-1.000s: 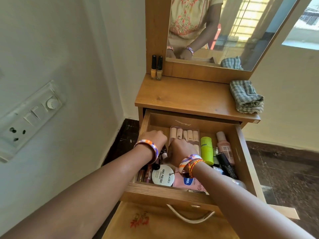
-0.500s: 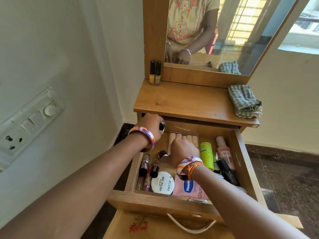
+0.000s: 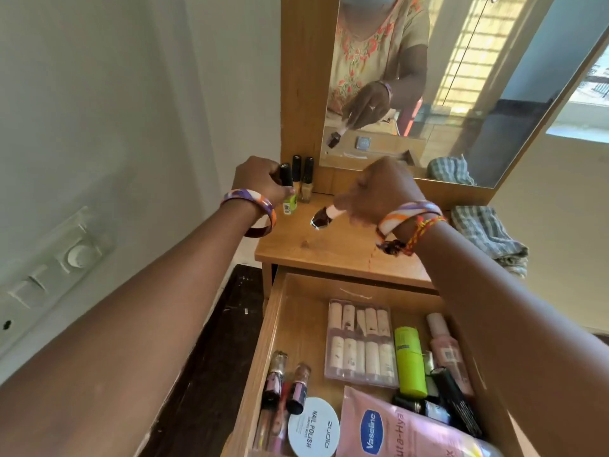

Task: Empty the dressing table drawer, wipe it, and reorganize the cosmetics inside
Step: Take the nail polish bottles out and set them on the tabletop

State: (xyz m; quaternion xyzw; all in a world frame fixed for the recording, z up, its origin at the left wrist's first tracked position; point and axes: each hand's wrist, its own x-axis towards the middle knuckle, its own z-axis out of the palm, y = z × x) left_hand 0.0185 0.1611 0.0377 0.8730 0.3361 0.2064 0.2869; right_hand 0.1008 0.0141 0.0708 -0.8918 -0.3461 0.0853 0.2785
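The wooden drawer (image 3: 290, 321) stands pulled out and holds several cosmetics: a clear pack of press-on nails (image 3: 361, 344), a green bottle (image 3: 409, 362), a pink Vaseline tube (image 3: 408, 430), a round white nail polish remover tin (image 3: 313, 426) and lip gloss tubes (image 3: 278, 379). My left hand (image 3: 260, 179) grips a green nail polish bottle (image 3: 289, 201) with a black cap, touching the tabletop (image 3: 342, 249) beside two upright nail polish bottles (image 3: 304, 179). My right hand (image 3: 379, 189) hovers over the tabletop holding a dark red nail polish bottle (image 3: 324, 216), tilted sideways.
A folded checked cloth (image 3: 487, 239) lies at the tabletop's right end. The mirror (image 3: 461, 94) rises behind it. A white wall with a switch panel (image 3: 62, 258) is close on the left. Dark floor (image 3: 214, 341) lies beside the drawer.
Both hands have come up out of the drawer to the tabletop, each carrying a nail polish bottle. The left bottle now meets the top by the other two.
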